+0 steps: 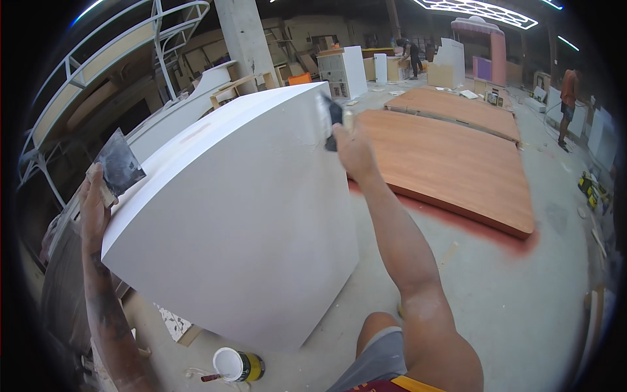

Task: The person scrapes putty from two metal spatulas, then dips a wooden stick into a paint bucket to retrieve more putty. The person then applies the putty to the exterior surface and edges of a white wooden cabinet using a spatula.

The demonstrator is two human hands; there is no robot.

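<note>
A large white box-shaped panel unit (241, 215) stands in front of me, its pale front face turned my way. My right hand (354, 149) grips a putty knife (332, 121) by its light handle, the dark blade against the upper right edge of that face. Some white filler shows along the blade. At the far left, my left hand (95, 199) is closed round the wooden handle of a second, wide putty knife (119, 162). Its dark, smeared blade points up beside the unit's top left edge.
An open tub (228, 363) with a stick in it stands on the floor below the unit. Orange-brown panels (450, 166) lie to the right. A white metal frame (72, 72) rises at left. Two people (567, 108) (413, 55) work farther back, near a concrete pillar (246, 40) and cabinets.
</note>
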